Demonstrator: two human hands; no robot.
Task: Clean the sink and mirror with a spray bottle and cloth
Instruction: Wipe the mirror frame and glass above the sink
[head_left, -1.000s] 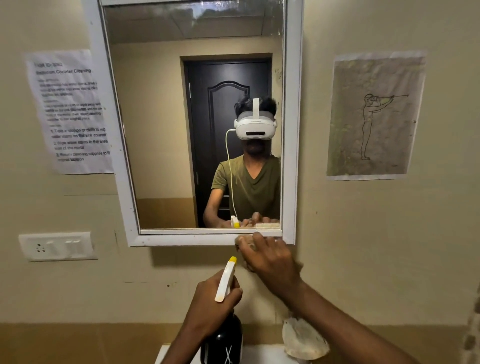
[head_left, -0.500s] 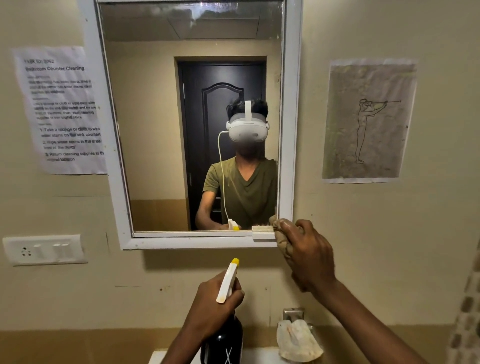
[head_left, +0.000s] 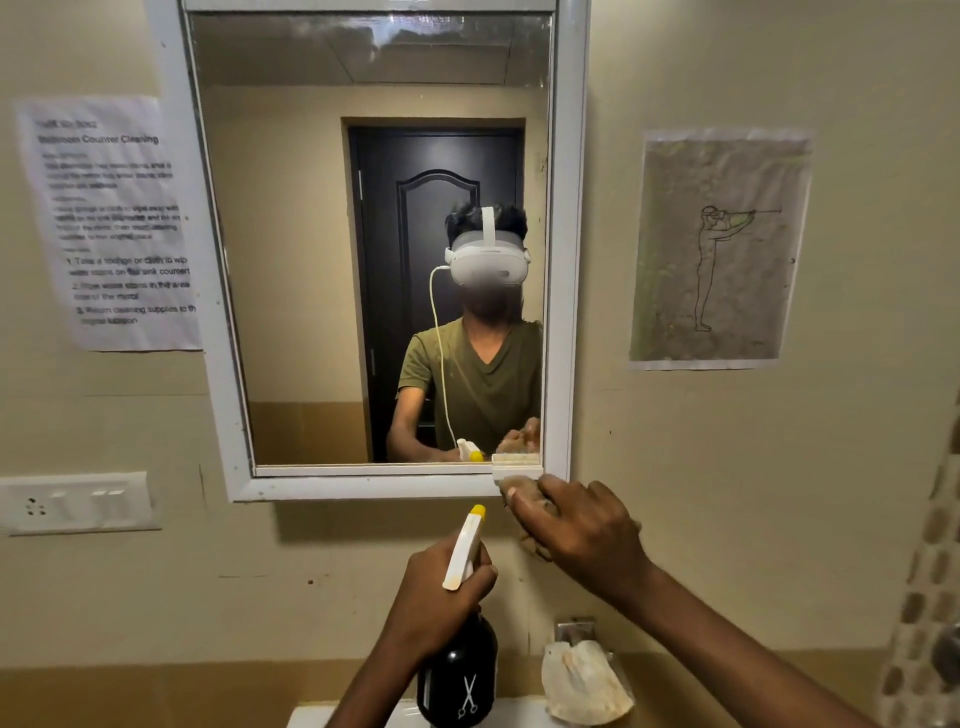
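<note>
A white-framed mirror (head_left: 311, 260) hangs on the beige wall. My right hand (head_left: 582, 530) is closed around a brownish cloth (head_left: 524, 491) and presses it against the frame's lower right corner, just under a small white holder (head_left: 517, 466). My left hand (head_left: 434, 597) grips a black spray bottle (head_left: 460, 670) with a white trigger head and yellow nozzle (head_left: 477, 512), held upright below the mirror with the nozzle toward the wall. Only the back rim of the white sink (head_left: 311, 717) shows at the bottom edge.
A tap wrapped in a stained white cloth (head_left: 584, 683) stands over the sink. A white switch plate (head_left: 78, 501) sits at the left. An instruction sheet (head_left: 111, 223) and a line drawing (head_left: 719, 249) are taped beside the mirror. Patterned tiles (head_left: 924, 597) run down the right.
My right hand slid the cloth right along the mirror's bottom edge to the corner, then dropped a little below it. The bottle stayed in my left hand; the view shifted slightly.
</note>
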